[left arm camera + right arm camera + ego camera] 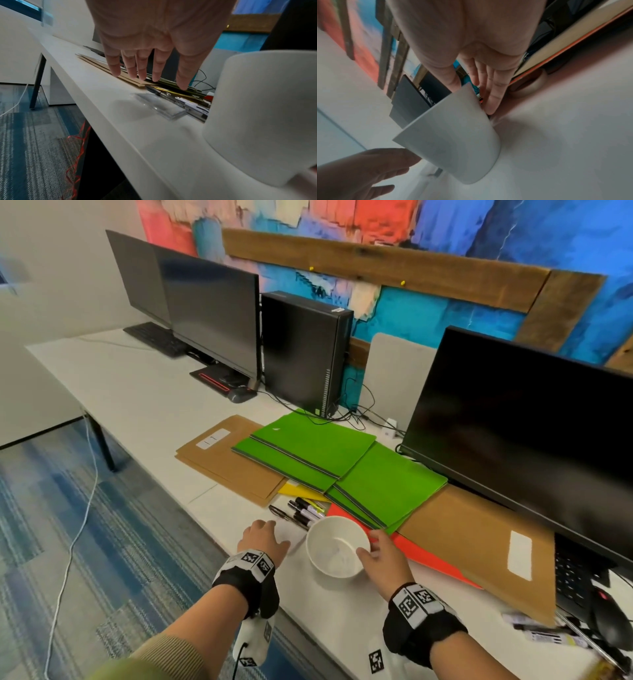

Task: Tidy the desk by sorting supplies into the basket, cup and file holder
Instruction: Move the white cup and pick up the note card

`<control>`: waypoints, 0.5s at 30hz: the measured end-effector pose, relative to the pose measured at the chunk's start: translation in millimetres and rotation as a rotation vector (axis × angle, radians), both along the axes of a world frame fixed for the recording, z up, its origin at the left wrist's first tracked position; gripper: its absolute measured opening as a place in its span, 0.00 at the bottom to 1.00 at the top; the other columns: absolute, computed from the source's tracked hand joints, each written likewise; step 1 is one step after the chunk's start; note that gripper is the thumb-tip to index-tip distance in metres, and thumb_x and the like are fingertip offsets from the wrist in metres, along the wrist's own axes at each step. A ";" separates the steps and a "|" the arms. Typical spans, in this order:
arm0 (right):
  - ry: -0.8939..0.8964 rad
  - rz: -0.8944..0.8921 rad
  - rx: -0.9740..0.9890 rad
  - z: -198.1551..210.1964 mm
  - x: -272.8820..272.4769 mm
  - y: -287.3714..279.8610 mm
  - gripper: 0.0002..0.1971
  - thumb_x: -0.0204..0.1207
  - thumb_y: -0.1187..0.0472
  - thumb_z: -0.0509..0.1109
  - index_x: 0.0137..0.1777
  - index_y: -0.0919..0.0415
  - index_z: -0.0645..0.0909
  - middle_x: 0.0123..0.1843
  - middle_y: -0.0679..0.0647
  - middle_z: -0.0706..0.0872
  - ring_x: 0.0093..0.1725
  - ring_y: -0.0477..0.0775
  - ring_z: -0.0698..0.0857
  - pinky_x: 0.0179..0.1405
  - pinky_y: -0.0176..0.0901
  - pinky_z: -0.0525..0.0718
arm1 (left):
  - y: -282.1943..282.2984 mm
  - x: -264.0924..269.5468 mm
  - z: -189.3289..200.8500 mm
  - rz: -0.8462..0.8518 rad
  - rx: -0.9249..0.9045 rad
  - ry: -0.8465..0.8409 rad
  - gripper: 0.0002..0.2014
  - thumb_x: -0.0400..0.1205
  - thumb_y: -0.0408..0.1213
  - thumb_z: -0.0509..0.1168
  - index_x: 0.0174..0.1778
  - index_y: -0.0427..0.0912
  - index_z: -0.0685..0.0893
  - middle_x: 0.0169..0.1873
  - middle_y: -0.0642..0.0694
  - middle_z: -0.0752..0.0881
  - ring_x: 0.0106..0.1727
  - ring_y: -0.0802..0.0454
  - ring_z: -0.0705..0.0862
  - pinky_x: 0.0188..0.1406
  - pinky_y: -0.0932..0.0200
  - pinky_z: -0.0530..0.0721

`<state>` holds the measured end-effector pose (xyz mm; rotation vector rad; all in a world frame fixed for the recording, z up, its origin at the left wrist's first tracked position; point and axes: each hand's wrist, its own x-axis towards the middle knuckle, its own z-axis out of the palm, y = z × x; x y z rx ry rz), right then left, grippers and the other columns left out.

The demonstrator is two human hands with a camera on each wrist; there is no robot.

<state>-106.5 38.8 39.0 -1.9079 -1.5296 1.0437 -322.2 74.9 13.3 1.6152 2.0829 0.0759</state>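
Note:
A white cup (pixel 337 546) stands upright and empty near the desk's front edge. My right hand (pixel 376 553) holds it at the right rim, thumb on the near side and straight fingers (pixel 493 94) down the far side of the cup (pixel 453 142). My left hand (pixel 263 537) hovers flat, fingers spread, just left of the cup (pixel 265 115). It holds nothing. Below the left hand (pixel 147 79) lies a clear plastic block (pixel 161 106). Several black markers (pixel 305 513) lie beyond it, beside green folders (pixel 342 467), brown folders (pixel 222 460), a red folder (pixel 421 556) and a yellow one (pixel 298 491).
A large monitor (pixel 531 433) stands at the right over a brown folder (pixel 479 539). A mouse (pixel 613 618) and more markers (pixel 541 631) lie at the far right. A computer tower (pixel 305 350) and a second monitor (pixel 205 313) stand behind. The desk edge (pixel 111 121) runs close under my wrists.

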 end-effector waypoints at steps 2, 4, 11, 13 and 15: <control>-0.001 -0.043 -0.029 -6.6 -3.4 1.2 0.12 0.79 0.63 0.63 0.61 0.61 0.76 0.54 0.56 0.84 0.55 0.61 0.84 0.55 0.58 0.85 | 8.0 -2.6 -5.8 -0.036 -0.021 0.011 0.32 0.80 0.52 0.62 0.78 0.45 0.64 0.76 0.43 0.67 0.76 0.43 0.67 0.75 0.49 0.70; -0.009 -0.082 -0.050 -9.9 -6.7 0.9 0.08 0.80 0.62 0.61 0.54 0.63 0.79 0.45 0.57 0.81 0.52 0.64 0.83 0.53 0.61 0.86 | 13.7 -2.2 -10.9 -0.064 -0.032 0.018 0.34 0.79 0.55 0.63 0.77 0.43 0.64 0.75 0.43 0.67 0.76 0.43 0.67 0.75 0.49 0.69; -0.018 -0.235 -0.084 -17.3 -12.4 3.8 0.14 0.81 0.62 0.57 0.50 0.69 0.82 0.49 0.66 0.83 0.50 0.66 0.83 0.46 0.63 0.88 | 25.1 2.5 -25.3 -0.128 -0.061 0.094 0.39 0.76 0.60 0.63 0.77 0.44 0.60 0.74 0.42 0.67 0.76 0.42 0.67 0.73 0.48 0.70; -0.016 -0.257 -0.095 -15.1 -10.3 4.6 0.14 0.82 0.63 0.57 0.51 0.70 0.82 0.49 0.66 0.83 0.48 0.65 0.84 0.39 0.56 0.90 | 27.4 4.0 -25.4 -0.132 -0.063 0.113 0.40 0.76 0.60 0.63 0.78 0.44 0.58 0.75 0.43 0.66 0.76 0.42 0.66 0.73 0.48 0.70; -0.034 -0.262 -0.096 -10.7 -8.0 4.0 0.13 0.82 0.64 0.56 0.48 0.67 0.82 0.47 0.64 0.83 0.41 0.59 0.82 0.27 0.44 0.86 | 30.1 4.7 -25.3 -0.137 -0.060 0.130 0.41 0.75 0.61 0.64 0.78 0.43 0.58 0.75 0.43 0.66 0.76 0.42 0.65 0.73 0.47 0.69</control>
